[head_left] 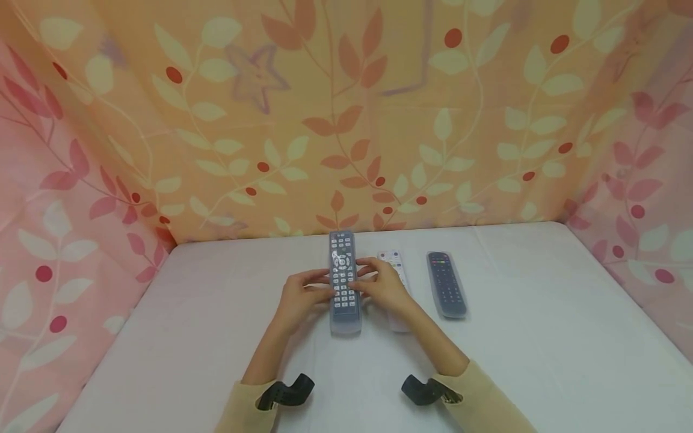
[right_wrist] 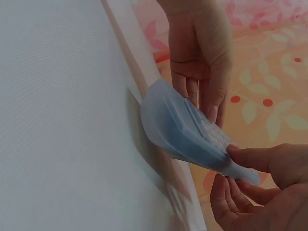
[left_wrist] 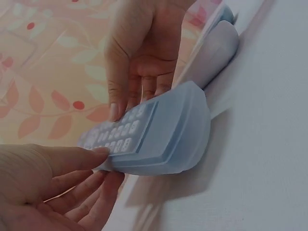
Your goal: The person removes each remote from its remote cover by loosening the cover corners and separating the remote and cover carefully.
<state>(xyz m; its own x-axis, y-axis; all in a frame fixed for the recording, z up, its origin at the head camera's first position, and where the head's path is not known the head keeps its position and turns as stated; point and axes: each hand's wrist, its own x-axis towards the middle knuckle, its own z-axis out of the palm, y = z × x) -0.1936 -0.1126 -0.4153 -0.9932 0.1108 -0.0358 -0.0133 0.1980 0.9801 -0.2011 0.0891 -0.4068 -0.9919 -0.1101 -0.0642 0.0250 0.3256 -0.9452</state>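
A dark grey remote control (head_left: 343,282) in a clear, bluish sleeve is held between both hands, its white buttons facing up. My left hand (head_left: 301,297) pinches its left edge, thumb on top and fingers beneath. On the opposite edge, my right hand (head_left: 385,287) pinches it the same way. Both wrist views show the remote control (left_wrist: 163,130) raised off the table, with a shadow under it. Its near end is the thick, rounded one in the right wrist view, where the sleeve (right_wrist: 156,113) looks pale and translucent.
A white remote control (head_left: 399,325) lies on the white table (head_left: 216,313), partly hidden behind the right hand. Farther right lies another dark remote control (head_left: 447,285), also sleeved. Flower-patterned cloth (head_left: 346,120) hangs along the table's back and sides.
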